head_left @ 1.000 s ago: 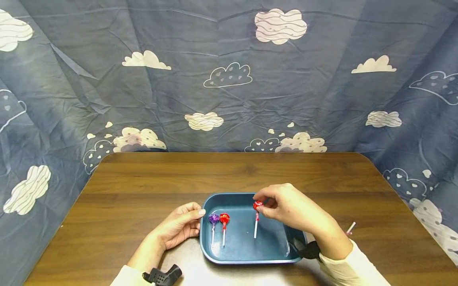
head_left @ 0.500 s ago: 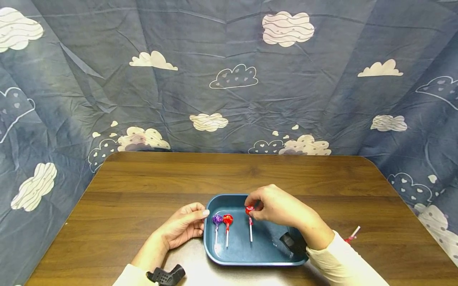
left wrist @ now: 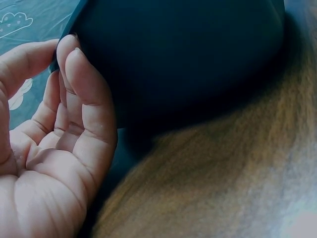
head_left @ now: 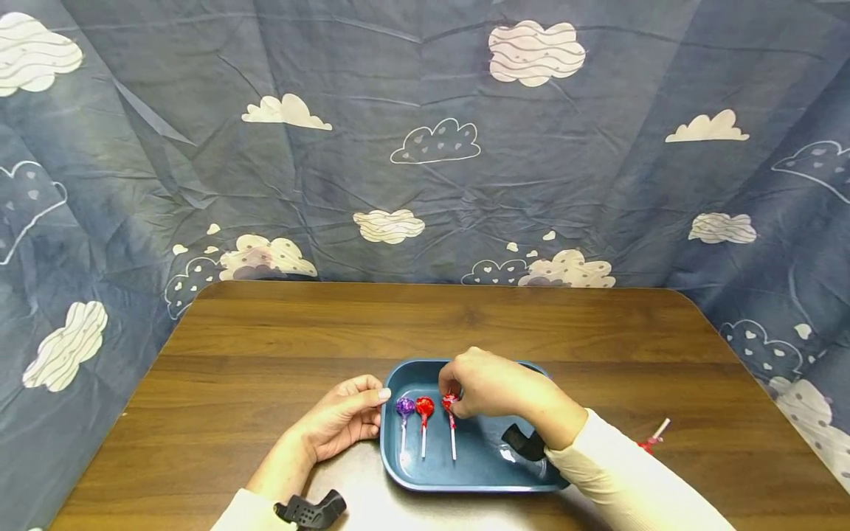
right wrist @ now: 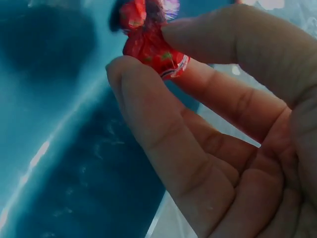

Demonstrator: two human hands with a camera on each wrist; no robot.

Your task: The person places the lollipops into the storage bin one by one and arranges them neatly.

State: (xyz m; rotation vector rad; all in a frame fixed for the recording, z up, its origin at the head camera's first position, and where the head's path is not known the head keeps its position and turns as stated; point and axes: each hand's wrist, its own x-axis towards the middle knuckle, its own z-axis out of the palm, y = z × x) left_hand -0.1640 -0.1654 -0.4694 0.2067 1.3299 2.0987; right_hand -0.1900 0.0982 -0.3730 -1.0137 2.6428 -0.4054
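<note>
My right hand point(head_left: 494, 387) pinches the wrapped head of a red lollipop point(head_left: 454, 442) inside the blue tray point(head_left: 478, 488). Its white stick points toward me. In the right wrist view, thumb and fingers hold that red wrapper point(right wrist: 157, 54). To its left in the tray lie a second red lollipop point(head_left: 424, 408) and a purple lollipop point(head_left: 405, 407), side by side, sticks toward me. My left hand point(head_left: 341, 417) grips the tray's left rim between thumb and fingers; the left wrist view shows those fingers point(left wrist: 89, 79) against the tray's outer wall.
Another lollipop point(head_left: 656, 435) with a red wrapper lies on the wooden table point(head_left: 319, 324) right of the tray, partly hidden by my right sleeve point(head_left: 617, 464). Behind the table hangs a dark cloth point(head_left: 438, 206) printed with clouds.
My right hand has moved left with its red lollipop, bringing it nearer the other two. My left hand has stayed on the tray's rim. The view has shifted slightly.
</note>
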